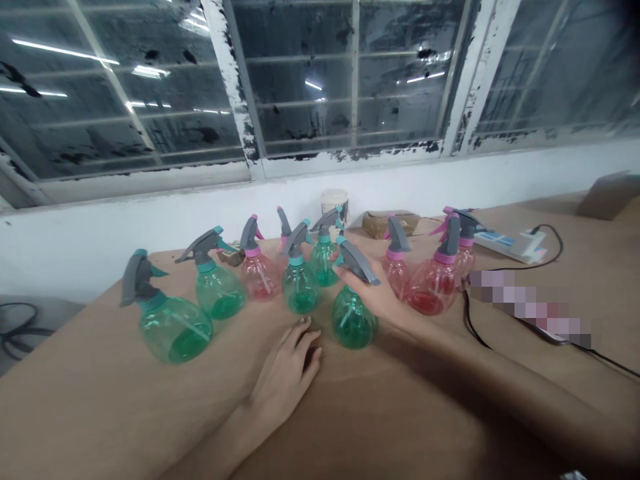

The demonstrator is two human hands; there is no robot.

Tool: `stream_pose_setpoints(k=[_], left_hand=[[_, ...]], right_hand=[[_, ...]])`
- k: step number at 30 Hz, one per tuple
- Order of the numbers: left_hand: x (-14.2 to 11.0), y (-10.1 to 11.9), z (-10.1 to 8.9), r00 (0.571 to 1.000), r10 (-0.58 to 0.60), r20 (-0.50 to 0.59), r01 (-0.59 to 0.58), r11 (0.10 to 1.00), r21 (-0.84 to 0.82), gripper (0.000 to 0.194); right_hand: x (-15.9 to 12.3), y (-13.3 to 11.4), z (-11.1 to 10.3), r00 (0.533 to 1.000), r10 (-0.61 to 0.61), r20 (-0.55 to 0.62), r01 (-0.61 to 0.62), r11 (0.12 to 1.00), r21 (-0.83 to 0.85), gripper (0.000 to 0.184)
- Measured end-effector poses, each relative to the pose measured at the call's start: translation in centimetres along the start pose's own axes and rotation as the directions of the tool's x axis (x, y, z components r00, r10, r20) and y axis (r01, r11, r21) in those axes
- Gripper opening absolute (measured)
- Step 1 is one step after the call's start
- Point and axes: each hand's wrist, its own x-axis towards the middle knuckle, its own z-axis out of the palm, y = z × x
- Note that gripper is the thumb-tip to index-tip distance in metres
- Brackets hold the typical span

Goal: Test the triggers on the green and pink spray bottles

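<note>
My right hand (377,287) is closed around the neck of a green spray bottle (354,323), just under its grey trigger head. My left hand (285,367) rests palm down on the table (200,420), fingers apart and holding nothing. Close beyond its fingertips stands another green spray bottle (300,290). Further left are a large green spray bottle (175,330) and a second green one (220,293). A pink spray bottle (260,277) stands behind them. To the right of my right hand is a pink spray bottle (433,287) with red liquid low inside.
At the back stand a paper cup (334,200) and a brown package (391,223). A white power strip (515,245) with a black cable lies to the right, near a cardboard box (607,197). A blurred-out object (530,307) lies nearer. The wall and windows close off the far side.
</note>
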Motion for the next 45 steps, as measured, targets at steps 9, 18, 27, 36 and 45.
stream_pose_setpoints(k=[9, 18, 27, 36, 45], left_hand=[[0.0, 0.1, -0.1, 1.0, 0.009, 0.011, -0.009, 1.0, 0.007, 0.027], [0.0, -0.2, 0.1, 0.999, 0.045, -0.011, -0.045, 0.998, 0.052, 0.027], [-0.1, -0.3, 0.2, 0.999, 0.043, 0.002, -0.043, 0.997, 0.068, 0.027], [-0.1, -0.1, 0.1, 0.999, 0.04, 0.013, -0.041, 0.997, 0.07, 0.028], [-0.1, -0.2, 0.2, 0.999, 0.048, -0.009, -0.047, 0.996, 0.072, 0.027]], right_hand=[[0.0, 0.1, 0.0, 1.0, -0.002, 0.004, 0.002, 1.0, -0.014, 0.02], [0.1, 0.1, 0.0, 0.998, -0.055, 0.019, 0.056, 0.998, -0.021, 0.015], [0.2, -0.7, -0.3, 1.0, 0.001, 0.018, 0.001, 0.995, -0.102, 0.013], [-0.3, -0.5, 0.1, 0.997, -0.03, 0.073, 0.03, 1.0, 0.005, 0.018], [-0.4, -0.6, 0.1, 0.997, -0.037, 0.064, 0.036, 0.999, 0.027, 0.019]])
